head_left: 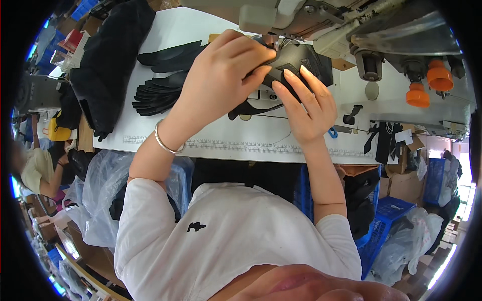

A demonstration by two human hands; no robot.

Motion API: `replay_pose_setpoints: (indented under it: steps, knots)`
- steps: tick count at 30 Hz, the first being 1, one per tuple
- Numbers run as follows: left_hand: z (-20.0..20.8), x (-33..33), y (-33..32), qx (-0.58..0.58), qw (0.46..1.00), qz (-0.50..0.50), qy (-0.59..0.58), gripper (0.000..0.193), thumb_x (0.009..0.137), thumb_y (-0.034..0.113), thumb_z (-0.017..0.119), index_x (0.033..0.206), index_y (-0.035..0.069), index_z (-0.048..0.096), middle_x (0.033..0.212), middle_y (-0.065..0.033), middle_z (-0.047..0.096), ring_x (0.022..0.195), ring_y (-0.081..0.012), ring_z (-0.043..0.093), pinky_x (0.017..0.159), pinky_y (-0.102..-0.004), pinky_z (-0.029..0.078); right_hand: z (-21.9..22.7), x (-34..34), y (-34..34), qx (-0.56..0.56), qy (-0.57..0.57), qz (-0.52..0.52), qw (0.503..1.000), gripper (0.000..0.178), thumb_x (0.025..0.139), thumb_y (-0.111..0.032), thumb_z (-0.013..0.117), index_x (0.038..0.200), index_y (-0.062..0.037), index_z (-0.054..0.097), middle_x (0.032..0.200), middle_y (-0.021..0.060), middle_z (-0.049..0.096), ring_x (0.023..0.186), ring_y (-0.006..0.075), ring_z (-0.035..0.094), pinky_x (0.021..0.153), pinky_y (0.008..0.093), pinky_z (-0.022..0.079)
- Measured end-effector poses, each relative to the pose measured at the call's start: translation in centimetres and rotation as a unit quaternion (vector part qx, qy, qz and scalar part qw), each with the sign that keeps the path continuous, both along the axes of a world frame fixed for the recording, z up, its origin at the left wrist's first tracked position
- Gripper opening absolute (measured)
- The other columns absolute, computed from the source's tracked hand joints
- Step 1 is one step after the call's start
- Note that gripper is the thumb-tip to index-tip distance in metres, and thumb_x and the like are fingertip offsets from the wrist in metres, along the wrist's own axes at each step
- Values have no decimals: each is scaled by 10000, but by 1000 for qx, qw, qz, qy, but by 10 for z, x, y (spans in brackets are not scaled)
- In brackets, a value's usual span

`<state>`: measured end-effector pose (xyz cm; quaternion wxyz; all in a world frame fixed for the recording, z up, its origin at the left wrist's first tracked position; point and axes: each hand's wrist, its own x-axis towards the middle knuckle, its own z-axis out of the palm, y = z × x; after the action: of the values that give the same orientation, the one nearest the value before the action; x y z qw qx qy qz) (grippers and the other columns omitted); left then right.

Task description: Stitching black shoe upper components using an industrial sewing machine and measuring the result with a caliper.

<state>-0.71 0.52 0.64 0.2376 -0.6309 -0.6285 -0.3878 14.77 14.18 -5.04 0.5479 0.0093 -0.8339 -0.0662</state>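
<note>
My left hand (221,67), with a silver bangle on its wrist, pinches the edge of a black fabric piece (297,54) beside the needle area of a sewing machine (291,17). My right hand (312,108) rests on the near right side of that piece, fingers stretched out and apart. Below the hands, a narrow black strip (256,109) curves across the machine bed. Several cut black pieces (158,95) lie fanned beside my left forearm, with longer black pieces (173,56) behind them. My left fingers partly hide the stitching spot.
A printed ruler (241,145) runs along the front of the white table (201,131). Black cloth (113,65) is heaped at the left. Two orange knobs (439,75) hang at the right. Blue crates (386,215) and plastic bags (100,200) stand beside me. Another person (37,168) is far left.
</note>
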Motion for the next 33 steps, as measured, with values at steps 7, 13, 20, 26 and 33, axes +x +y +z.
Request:
replay_pose_setpoints:
  steps: [7, 13, 20, 26, 33]
  knots:
    - [7, 3, 1, -26, 990, 18, -140, 160, 818, 111, 800, 959, 52, 752, 935, -43, 739, 921, -236, 668, 795, -347, 562, -6, 0, -1, -12, 8, -6, 1000, 215, 799, -168, 749, 1000, -188, 823, 1099, 16, 774, 1074, 265, 708, 920, 420, 584]
    - [-8, -4, 4, 28, 1000, -3, -5, 169, 784, 68, 814, 939, 40, 752, 961, -29, 723, 932, -237, 665, 771, -346, 576, -6, 1, 0, -20, 0, 1, 1000, 213, 804, -170, 748, 1003, -186, 822, 1113, 14, 772, 1087, 266, 704, 940, 428, 575]
    - [-15, -11, 8, 66, 994, -15, 85, 193, 726, 59, 814, 906, 48, 745, 960, -27, 707, 916, -241, 675, 747, -319, 587, -10, 0, -1, -22, -4, -7, 1000, 229, 810, -175, 729, 1018, -197, 821, 1144, 4, 765, 1111, 262, 690, 959, 422, 565]
    - [-14, -9, 9, 73, 994, -6, 81, 185, 709, 55, 810, 874, 49, 725, 939, -25, 700, 893, -240, 677, 733, -315, 587, -10, 1, -3, -35, -16, -13, 999, 238, 795, -173, 735, 1013, -205, 825, 1141, 4, 766, 1116, 260, 687, 978, 422, 551]
    - [-13, -3, 12, 78, 996, 9, 39, 152, 733, 29, 808, 848, 47, 711, 915, -12, 688, 845, -223, 664, 705, -314, 570, -5, -3, 4, -30, -5, -1, 1000, 229, 766, -170, 758, 986, -184, 821, 1119, 7, 766, 1093, 267, 691, 912, 411, 571]
